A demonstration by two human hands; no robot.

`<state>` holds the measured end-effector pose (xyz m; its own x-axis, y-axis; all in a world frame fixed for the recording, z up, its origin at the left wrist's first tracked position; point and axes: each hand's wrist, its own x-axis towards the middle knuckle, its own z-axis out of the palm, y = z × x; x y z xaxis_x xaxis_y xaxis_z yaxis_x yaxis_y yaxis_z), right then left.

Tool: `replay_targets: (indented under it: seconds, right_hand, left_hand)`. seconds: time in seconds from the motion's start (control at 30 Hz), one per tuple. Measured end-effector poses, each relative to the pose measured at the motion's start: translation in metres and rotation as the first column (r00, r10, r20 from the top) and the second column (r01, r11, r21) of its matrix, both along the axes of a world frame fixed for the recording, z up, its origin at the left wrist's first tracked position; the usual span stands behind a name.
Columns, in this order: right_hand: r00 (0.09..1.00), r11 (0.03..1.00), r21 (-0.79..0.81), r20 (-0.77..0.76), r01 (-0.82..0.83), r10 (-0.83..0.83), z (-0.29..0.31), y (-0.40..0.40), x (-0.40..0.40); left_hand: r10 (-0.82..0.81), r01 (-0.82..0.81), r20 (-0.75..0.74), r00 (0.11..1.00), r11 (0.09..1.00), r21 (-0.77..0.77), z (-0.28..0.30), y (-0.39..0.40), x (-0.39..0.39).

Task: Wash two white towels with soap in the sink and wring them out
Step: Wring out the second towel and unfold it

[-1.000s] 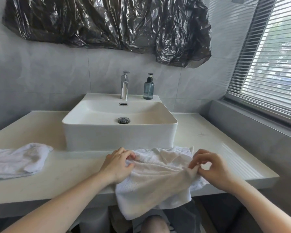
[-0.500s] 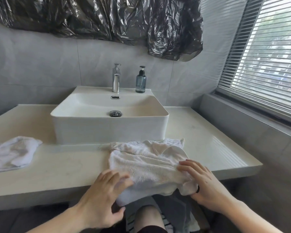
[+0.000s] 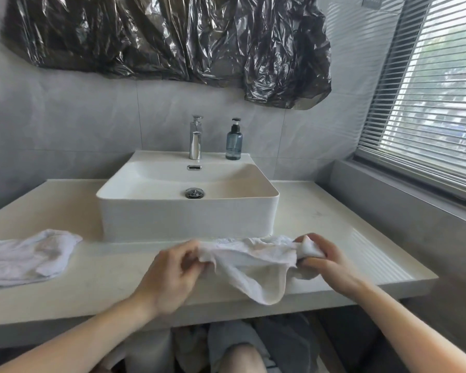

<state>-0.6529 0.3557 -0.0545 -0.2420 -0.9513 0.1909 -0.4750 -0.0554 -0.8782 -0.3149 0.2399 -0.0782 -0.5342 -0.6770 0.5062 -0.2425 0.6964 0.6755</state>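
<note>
Both hands pinch one towel (image 3: 253,261) at its ends: left hand (image 3: 170,275), right hand (image 3: 324,261). It sags between the fingers over the bench (image 3: 105,286) edge. Second towel (image 3: 27,258) lies far left. Sink (image 3: 187,214) looks dry, soap (image 3: 234,142) beyond; washing not begun.

Two crumpled white towels (image 3: 256,262) (image 3: 27,257) on counter (image 3: 320,219)

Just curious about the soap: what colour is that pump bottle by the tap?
Translucent blue-grey with a black pump: the soap bottle, seen in the head view.
</note>
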Motion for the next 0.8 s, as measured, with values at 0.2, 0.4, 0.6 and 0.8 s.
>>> replay_targets:
  seconds: [0.2,0.4,0.6,0.8]
  right_hand:
    - [0.971,0.894,0.380,-0.055,0.236,-0.233,0.017,-0.049,-0.016]
    - [0.899,0.815,0.399,-0.302,0.420,-0.316,0.002,-0.056,-0.013]
    - [0.969,0.828,0.522,-0.227,0.207,-0.099,0.022,-0.045,0.008]
    - [0.983,0.844,0.505,-0.075,0.181,-0.165,0.016,-0.059,0.017]
  left_hand:
    - [0.341,-0.401,0.220,0.914,0.847,0.349,0.018,-0.061,-0.038]
    - [0.476,-0.630,0.474,0.740,0.737,0.244,-0.007,-0.082,-0.040]
    - [0.176,-0.413,0.419,0.891,0.699,0.584,0.011,-0.080,-0.051]
    - [0.228,-0.417,0.419,0.879,0.795,0.442,-0.001,-0.083,-0.051]
